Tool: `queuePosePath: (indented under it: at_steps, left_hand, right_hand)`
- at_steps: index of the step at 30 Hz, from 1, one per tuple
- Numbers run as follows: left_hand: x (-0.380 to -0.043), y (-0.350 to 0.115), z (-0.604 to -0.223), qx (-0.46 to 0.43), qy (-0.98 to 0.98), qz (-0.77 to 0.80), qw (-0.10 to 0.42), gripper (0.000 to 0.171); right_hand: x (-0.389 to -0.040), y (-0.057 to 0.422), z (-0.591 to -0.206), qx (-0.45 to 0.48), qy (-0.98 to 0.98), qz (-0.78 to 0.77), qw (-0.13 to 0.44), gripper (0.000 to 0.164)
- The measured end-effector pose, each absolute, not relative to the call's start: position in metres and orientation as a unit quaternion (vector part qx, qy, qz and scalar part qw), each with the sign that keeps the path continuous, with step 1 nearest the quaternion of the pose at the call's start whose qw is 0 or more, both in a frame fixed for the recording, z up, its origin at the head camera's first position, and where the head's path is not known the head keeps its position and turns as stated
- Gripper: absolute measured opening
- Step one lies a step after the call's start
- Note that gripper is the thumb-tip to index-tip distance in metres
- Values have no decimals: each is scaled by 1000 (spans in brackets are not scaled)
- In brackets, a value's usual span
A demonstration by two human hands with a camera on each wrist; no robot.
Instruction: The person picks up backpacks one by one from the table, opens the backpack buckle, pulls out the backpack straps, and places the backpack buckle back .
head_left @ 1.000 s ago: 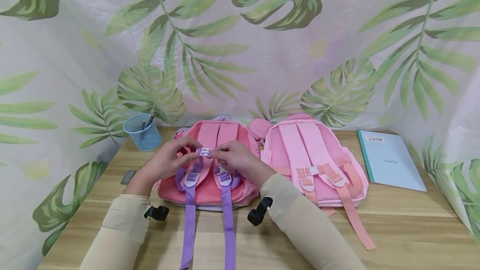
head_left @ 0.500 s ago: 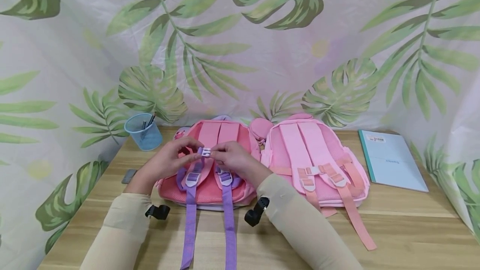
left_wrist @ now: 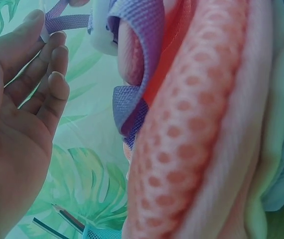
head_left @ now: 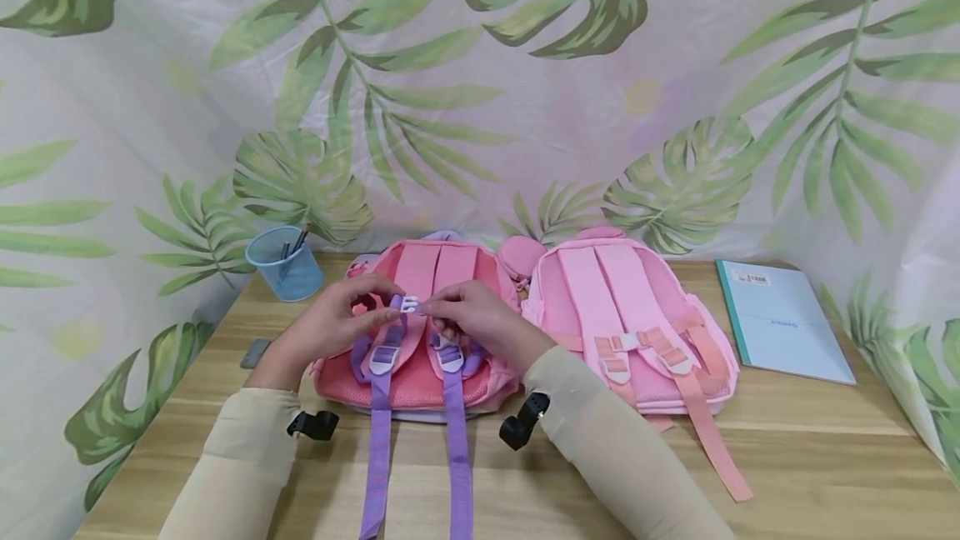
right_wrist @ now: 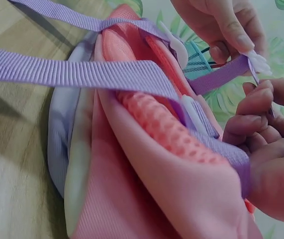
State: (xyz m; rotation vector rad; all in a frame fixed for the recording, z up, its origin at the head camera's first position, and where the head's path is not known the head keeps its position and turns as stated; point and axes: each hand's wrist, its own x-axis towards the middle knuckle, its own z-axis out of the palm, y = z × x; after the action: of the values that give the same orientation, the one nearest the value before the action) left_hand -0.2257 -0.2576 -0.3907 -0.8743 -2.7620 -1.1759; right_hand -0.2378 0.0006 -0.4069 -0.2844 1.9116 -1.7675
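Both hands meet over the coral-pink backpack (head_left: 480,390), which lies with its shoulder straps up. Between thumb and fingers, my left hand (head_left: 336,317) pinches a white plastic buckle (head_left: 408,304) on a purple strap. Just right of the buckle, my right hand (head_left: 480,315) pinches a piece of purple webbing (right_wrist: 254,73) that runs to the buckle in the right wrist view. Lower on the pack, white strap adjusters (head_left: 382,358) carry two long purple straps (head_left: 460,465) hanging toward the table's front. In the left wrist view, the left fingertips hide most of the buckle.
On the right lies a light pink backpack (head_left: 555,307) with peach straps and a fastened white buckle (head_left: 624,342). Farther right is a blue notebook (head_left: 787,332). A blue mesh pen cup (head_left: 288,269) and a small grey object (head_left: 257,354) sit on the left of the wooden table (head_left: 810,457).
Over the last half second the right hand has shifted slightly right, away from the buckle, drawing out purple webbing. The left hand has stayed nearly in place with the buckle.
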Motion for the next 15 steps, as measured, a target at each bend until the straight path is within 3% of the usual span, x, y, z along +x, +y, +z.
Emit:
queuePosePath:
  at_steps: [15]
  left_hand:
    - [-226,-255,-392,-279,-884,-376,-3,21]
  right_hand:
    - [-237,-1,-410,-110,694,-665,252,22]
